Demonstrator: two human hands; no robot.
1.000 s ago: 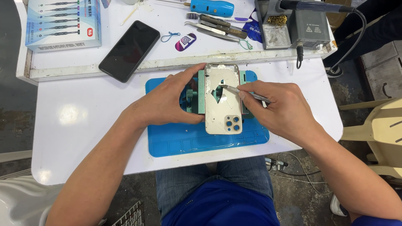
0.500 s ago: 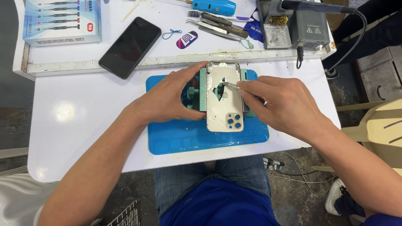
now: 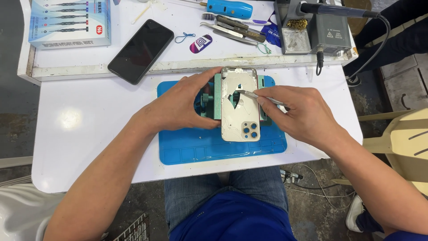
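Phone (image 3: 240,109), pale-backed and face down with its camera cluster toward the person, lay clamped in a green holder (image 3: 217,96) on a blue mat (image 3: 187,147) atop the white table (image 3: 89,129); its rear glass was cracked and partly stripped near the middle. Left hand (image 3: 178,105) wrapped the holder's left side, fingers curled closed against it and the phone's edge; right hand (image 3: 296,111), just right of the phone, pinched a thin metal tool (image 3: 249,94) whose tip touched the broken glass. Farther back lay a black phone (image 3: 140,50); a blue-handled tool (image 3: 229,7); tweezers (image 3: 234,27).
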